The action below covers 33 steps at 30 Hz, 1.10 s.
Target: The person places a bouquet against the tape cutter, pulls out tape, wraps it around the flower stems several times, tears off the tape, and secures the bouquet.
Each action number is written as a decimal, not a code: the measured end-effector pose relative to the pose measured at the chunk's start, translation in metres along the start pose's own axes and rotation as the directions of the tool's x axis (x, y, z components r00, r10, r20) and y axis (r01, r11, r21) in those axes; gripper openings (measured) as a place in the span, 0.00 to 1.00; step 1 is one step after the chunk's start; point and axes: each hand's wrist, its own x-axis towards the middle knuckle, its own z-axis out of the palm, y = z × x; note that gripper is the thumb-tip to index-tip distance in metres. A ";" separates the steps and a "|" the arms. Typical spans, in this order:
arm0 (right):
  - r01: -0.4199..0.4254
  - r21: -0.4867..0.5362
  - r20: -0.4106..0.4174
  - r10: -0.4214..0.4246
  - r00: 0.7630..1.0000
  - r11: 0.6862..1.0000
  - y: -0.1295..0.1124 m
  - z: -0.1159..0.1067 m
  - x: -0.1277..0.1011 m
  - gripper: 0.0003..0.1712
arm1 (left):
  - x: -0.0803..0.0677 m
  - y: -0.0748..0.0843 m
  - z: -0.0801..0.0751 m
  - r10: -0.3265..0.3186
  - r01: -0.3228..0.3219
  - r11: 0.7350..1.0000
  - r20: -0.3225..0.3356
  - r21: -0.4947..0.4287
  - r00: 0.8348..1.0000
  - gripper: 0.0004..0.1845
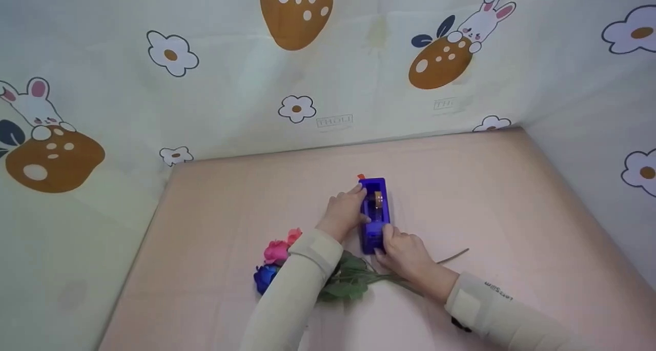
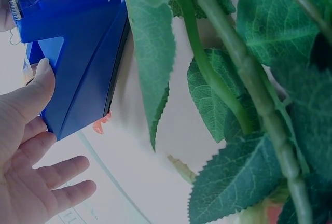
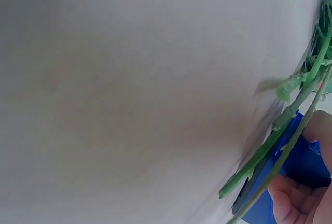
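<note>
On the pink worktop, both hands clasped the blue tape dispenser, left hand steadying its side, right hand gripping its near end, best kept firm and level beside the flowers.

The right hand covered the near end of the tape dispenser. A sleeve hid part of the flowers. In the right wrist view, only fingertips showed, cut off by the edge; the surface was blurred.
</note>
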 end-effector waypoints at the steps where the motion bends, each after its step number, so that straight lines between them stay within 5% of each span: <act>1: 0.003 -0.001 0.000 -0.003 1.000 1.000 0.000 0.000 0.000 0.28 | 0.000 0.000 0.000 -0.001 0.001 1.000 0.001 0.001 1.000 0.36; 13: 0.001 -0.025 0.005 -0.001 1.000 1.000 0.001 -0.003 -0.002 0.29 | -0.002 0.000 -0.002 0.019 -0.019 1.000 -0.005 -0.002 1.000 0.36; 26: 0.020 -0.075 -0.124 -0.029 0.992 0.997 -0.001 0.004 -0.001 0.25 | 0.000 0.000 -0.001 0.021 -0.022 1.000 0.017 0.008 1.000 0.36; 33: 0.000 -0.071 -0.101 -0.007 0.995 0.997 0.000 -0.003 -0.008 0.24 | 0.000 0.001 -0.001 0.017 -0.018 1.000 0.025 0.010 1.000 0.36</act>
